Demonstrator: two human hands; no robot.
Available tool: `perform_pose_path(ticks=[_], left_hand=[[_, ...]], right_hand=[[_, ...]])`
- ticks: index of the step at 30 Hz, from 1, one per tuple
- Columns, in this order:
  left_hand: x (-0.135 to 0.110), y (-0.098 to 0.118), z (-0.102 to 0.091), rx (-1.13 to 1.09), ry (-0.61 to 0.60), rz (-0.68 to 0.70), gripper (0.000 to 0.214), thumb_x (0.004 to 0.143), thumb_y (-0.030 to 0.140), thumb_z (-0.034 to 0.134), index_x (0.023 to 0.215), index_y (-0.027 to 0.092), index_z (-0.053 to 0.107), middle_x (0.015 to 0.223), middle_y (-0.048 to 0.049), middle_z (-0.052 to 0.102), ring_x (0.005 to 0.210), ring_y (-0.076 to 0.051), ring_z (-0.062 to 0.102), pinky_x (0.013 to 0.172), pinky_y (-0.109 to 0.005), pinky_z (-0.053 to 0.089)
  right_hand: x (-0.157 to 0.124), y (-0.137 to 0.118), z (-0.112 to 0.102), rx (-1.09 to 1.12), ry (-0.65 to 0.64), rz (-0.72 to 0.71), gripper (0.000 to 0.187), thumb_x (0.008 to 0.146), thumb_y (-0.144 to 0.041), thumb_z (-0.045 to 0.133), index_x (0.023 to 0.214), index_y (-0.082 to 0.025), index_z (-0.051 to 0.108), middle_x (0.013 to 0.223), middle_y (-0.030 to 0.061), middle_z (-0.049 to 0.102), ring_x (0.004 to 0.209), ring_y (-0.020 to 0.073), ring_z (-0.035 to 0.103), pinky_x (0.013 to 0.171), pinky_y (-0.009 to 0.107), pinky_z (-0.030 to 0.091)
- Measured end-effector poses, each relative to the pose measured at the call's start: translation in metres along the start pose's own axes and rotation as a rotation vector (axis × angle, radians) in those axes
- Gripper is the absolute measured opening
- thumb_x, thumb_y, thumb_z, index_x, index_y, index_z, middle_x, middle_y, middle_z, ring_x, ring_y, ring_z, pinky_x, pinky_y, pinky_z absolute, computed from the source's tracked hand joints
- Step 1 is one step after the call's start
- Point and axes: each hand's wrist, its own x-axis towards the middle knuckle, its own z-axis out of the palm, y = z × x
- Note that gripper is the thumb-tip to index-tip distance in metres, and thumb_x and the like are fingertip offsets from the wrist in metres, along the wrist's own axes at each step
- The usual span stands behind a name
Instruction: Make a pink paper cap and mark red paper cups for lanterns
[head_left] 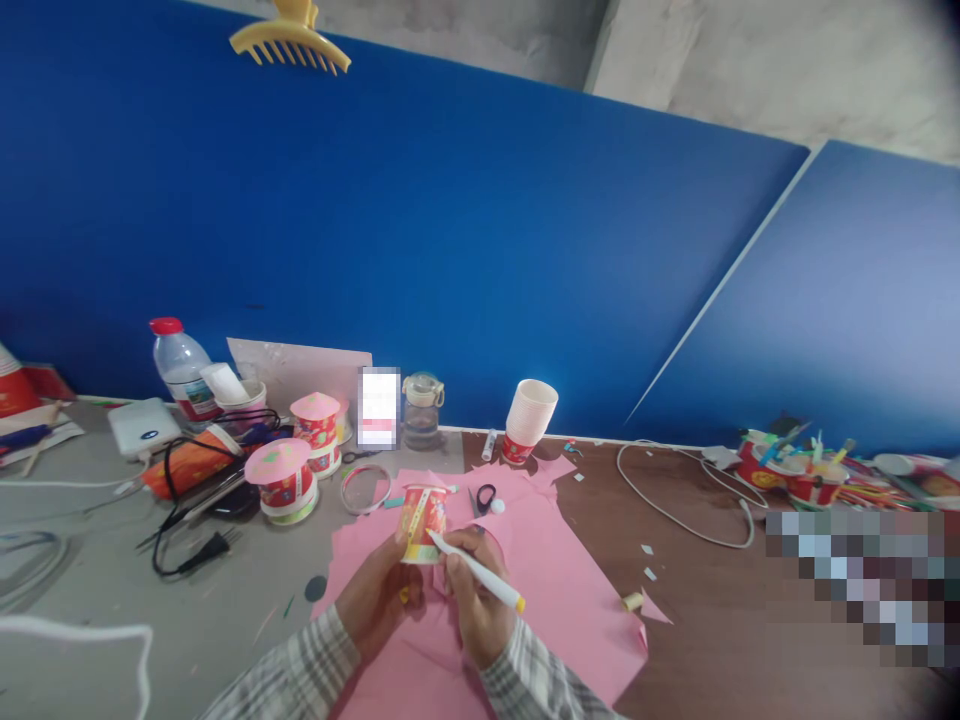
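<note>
My left hand (379,592) is closed around a small red and yellow paper cup (424,520), held upright over a pink paper sheet (559,600). My right hand (474,590) grips a white pen with a yellow end (476,571); its tip touches the cup's lower side. Both wrists wear plaid sleeves. Small black scissors (484,497) lie on the pink sheet just beyond the cup.
Two pink-lidded decorated cups (285,480) stand at left beside a tape ring (366,490), black cables (180,520), a water bottle (180,370) and a glass jar (422,408). A paper cup stack (529,418) leans behind. White cable (675,500) and craft cups lie right. Blue panels back the table.
</note>
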Motion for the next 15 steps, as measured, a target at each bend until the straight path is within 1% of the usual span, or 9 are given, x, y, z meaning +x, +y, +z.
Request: perform_pose_path(ticks=[8,12,15], left_hand=[[0.0004,0.0006,-0.0002,-0.014,0.030,-0.013,0.028,0.056,0.040,0.059,0.063,0.013,0.063,0.033,-0.0019,0.053,0.029,-0.016,0.044,0.029,-0.029,0.039],[0.0014,0.0001,-0.0026,-0.029,0.049,-0.020,0.027,0.054,0.040,0.060,0.059,0.014,0.062,0.033,-0.0008,0.052,0.030,-0.016,0.045,0.031,-0.030,0.040],[0.0021,-0.0002,-0.0037,-0.036,0.053,-0.024,0.028,0.053,0.041,0.060,0.058,0.014,0.062,0.033,-0.0008,0.052,0.030,-0.016,0.044,0.032,-0.030,0.039]], right_hand=[[-0.0002,-0.0029,-0.0007,-0.022,0.015,-0.017,0.013,0.072,-0.025,0.056,0.077,-0.021,0.067,0.059,-0.0020,0.061,0.046,0.0143,0.053,0.045,0.021,0.044],[-0.0005,-0.0021,-0.0018,-0.013,0.000,-0.007,0.013,0.073,-0.027,0.056,0.076,-0.020,0.066,0.053,-0.0031,0.058,0.042,0.0134,0.053,0.041,0.020,0.043],[-0.0006,-0.0003,-0.0022,0.053,-0.016,0.031,0.016,0.075,-0.030,0.054,0.077,-0.018,0.065,0.048,-0.0046,0.055,0.039,0.0125,0.051,0.040,0.020,0.043]])
